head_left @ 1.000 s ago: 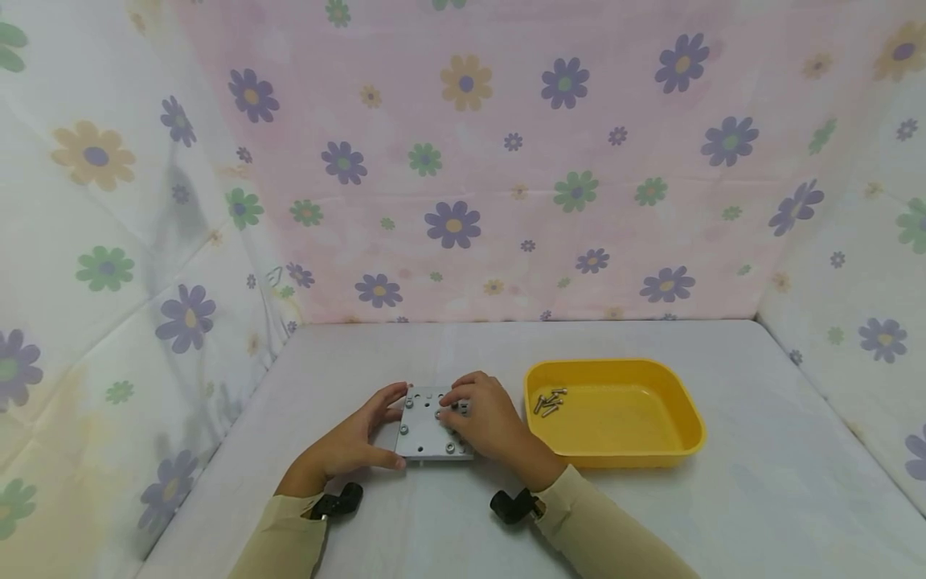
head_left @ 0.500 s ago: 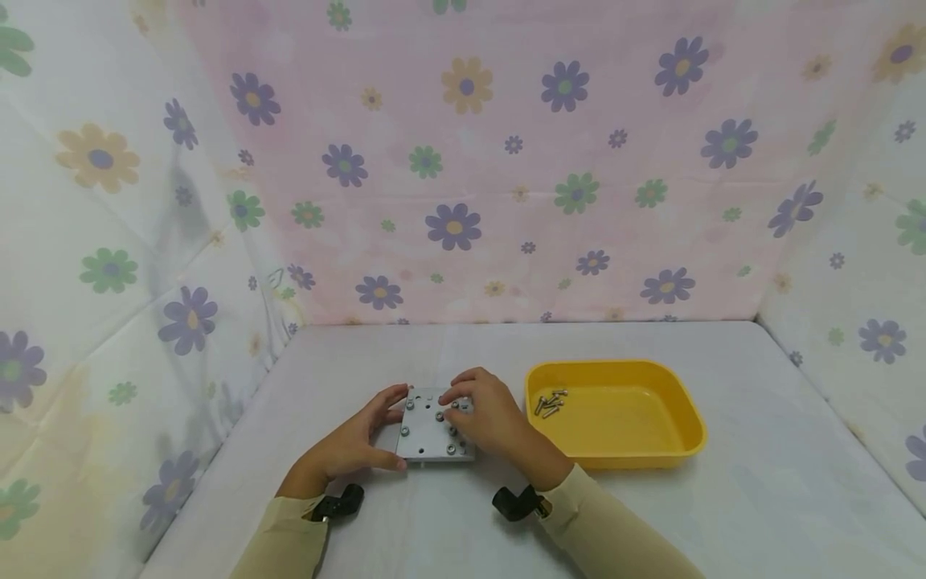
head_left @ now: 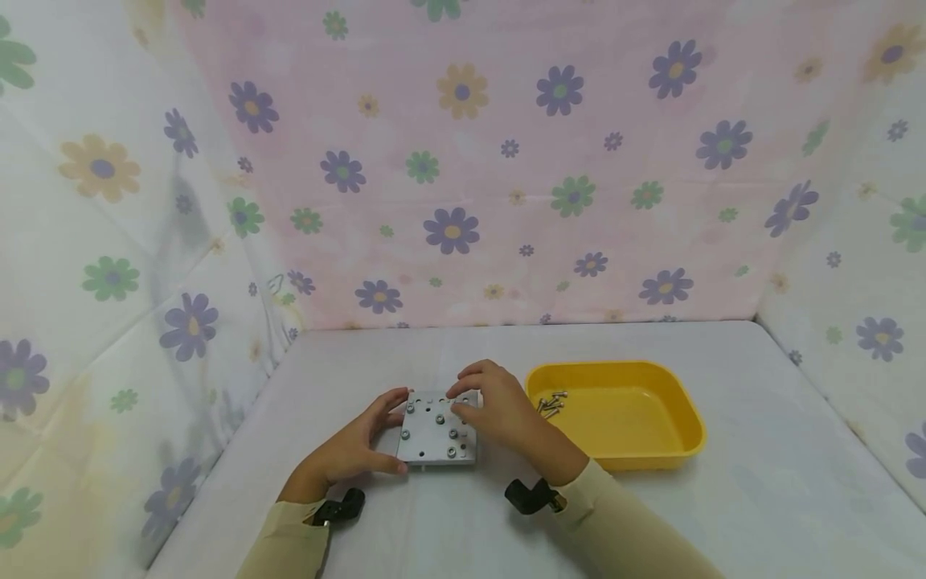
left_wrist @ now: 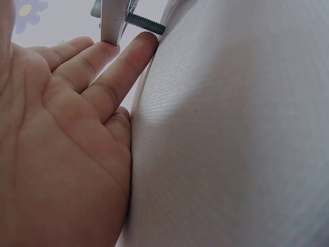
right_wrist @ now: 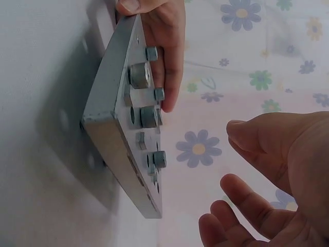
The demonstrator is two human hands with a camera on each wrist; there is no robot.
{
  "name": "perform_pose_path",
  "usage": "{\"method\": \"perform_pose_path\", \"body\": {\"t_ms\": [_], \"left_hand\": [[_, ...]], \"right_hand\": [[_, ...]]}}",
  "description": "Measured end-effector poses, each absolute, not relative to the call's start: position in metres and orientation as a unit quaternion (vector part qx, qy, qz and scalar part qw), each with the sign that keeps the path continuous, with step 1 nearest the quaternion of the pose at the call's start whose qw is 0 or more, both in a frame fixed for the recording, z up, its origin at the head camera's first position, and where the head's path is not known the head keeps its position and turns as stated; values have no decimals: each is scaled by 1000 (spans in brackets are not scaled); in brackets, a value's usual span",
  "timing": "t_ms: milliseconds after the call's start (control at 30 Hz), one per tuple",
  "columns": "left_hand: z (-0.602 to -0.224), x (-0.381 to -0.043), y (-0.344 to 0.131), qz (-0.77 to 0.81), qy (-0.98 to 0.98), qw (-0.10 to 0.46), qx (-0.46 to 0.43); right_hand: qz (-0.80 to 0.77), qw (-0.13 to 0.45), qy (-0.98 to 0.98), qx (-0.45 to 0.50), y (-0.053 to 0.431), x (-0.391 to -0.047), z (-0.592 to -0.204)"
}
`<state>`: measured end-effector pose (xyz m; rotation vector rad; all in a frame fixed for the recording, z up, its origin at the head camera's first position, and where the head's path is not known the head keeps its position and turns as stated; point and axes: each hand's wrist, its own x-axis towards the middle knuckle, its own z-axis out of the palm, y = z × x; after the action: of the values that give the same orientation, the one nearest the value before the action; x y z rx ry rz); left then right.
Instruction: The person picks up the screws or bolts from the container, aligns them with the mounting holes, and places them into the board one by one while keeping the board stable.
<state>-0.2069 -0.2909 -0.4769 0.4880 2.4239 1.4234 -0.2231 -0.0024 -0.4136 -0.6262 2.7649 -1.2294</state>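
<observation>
A square silver metal plate lies in the middle, with several hex-socket screws set upright in its holes. In the left wrist view a threaded screw shank sticks out below it. My left hand grips the plate's left side, thumb at the near corner and fingers at the far one. Over the plate's right side hovers my right hand, thumb and fingers apart. The right wrist view shows that hand clear of the plate, with nothing between its fingers.
To the right stands a yellow tray with several loose screws at its left end. White cloth covers the table. Flowered fabric walls rise behind and on both sides. Each wrist wears a black camera.
My right hand has lifted off the plate's screws and drawn back to the right, uncovering more of the plate. My left hand stays at the plate's left side.
</observation>
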Motion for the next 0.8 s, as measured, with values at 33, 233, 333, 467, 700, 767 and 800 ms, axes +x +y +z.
{"method": "perform_pose_path", "body": {"t_ms": [33, 233, 333, 467, 700, 767, 800], "left_hand": [[-477, -207, -291, 494, 841, 144, 170], [-478, -208, -289, 499, 837, 142, 173], [-479, -208, -289, 500, 837, 143, 173], [-479, -208, -289, 498, 837, 141, 178], [-477, -206, -289, 499, 836, 139, 180], [-477, -206, -290, 499, 836, 139, 179], [-477, -206, -290, 500, 836, 139, 179]], "right_hand": [[-398, 25, 894, -203, -1, -223, -413], [-388, 19, 896, -216, 6, -223, -408], [-379, 12, 897, -228, 11, -224, -406], [-370, 4, 896, -244, 21, -227, -404], [-361, 10, 899, -247, 38, -235, -403], [-358, 15, 901, -244, 43, -236, -401], [-358, 17, 902, -243, 45, -236, -400]]}}
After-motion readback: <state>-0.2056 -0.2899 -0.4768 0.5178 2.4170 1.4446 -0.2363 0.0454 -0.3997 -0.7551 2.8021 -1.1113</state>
